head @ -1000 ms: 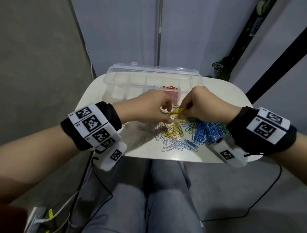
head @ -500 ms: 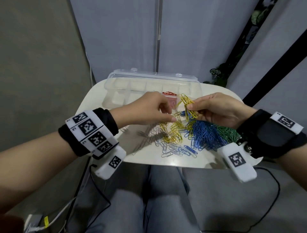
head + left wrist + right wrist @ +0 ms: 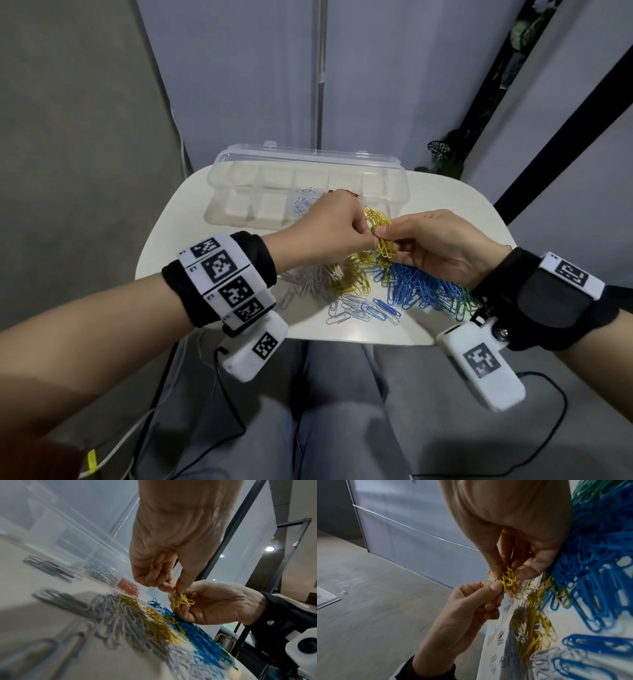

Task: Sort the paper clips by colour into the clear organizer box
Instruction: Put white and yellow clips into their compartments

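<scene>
Several yellow clips [image 3: 380, 236] bunched, pinched in right hand [image 3: 442, 250] above tabletop [image 3: 445, 202], just before organizer box [image 3: 308, 161]. Left hand [image 3: 329, 233] pinches blue clip [image 3: 180, 596] snagged in bunch. Light, springy wire; likely tangles; grip loop end, tease out slowly.

The left hand [image 3: 329, 226] hides most of the red clips [image 3: 346, 192] in the organizer box [image 3: 308, 161]

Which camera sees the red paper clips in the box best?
The left wrist view: the red clips show plainly through the clear box wall. In the head view the left hand hides nearly all of them. The right wrist view shows none.
</scene>
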Action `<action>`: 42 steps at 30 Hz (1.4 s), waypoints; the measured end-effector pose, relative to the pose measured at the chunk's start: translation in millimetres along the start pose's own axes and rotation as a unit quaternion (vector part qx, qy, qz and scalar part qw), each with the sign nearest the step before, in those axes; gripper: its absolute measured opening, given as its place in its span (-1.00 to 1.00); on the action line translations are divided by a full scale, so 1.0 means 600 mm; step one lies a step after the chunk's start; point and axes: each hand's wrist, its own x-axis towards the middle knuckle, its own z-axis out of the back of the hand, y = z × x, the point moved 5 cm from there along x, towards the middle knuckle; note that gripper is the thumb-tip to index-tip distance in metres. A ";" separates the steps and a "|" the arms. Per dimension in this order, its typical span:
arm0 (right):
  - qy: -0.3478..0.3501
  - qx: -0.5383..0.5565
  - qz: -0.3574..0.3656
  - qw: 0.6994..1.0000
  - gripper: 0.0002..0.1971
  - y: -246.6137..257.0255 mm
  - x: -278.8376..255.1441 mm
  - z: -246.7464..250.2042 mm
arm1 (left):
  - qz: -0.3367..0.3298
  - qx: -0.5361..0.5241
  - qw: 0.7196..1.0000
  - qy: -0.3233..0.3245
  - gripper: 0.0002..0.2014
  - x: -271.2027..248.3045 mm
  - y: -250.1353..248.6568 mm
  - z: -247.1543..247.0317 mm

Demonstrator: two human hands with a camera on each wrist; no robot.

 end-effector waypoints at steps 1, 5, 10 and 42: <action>-0.003 -0.001 0.001 1.000 -0.73 0.000 0.001 0.001 | 0.003 -0.006 1.000 0.003 -0.85 0.000 0.001 0.000; -0.018 -0.002 0.014 1.000 -0.88 0.002 0.002 0.004 | 0.019 -0.033 0.999 0.017 -0.86 -0.001 0.012 0.003; -0.038 0.002 0.036 0.999 -0.92 0.013 -0.002 0.016 | 0.024 0.016 0.999 0.032 -0.81 -0.005 0.025 0.012; -0.217 -0.177 0.234 0.931 -0.82 0.104 0.053 0.033 | -0.009 0.086 0.995 0.058 -0.90 -0.025 0.036 0.038</action>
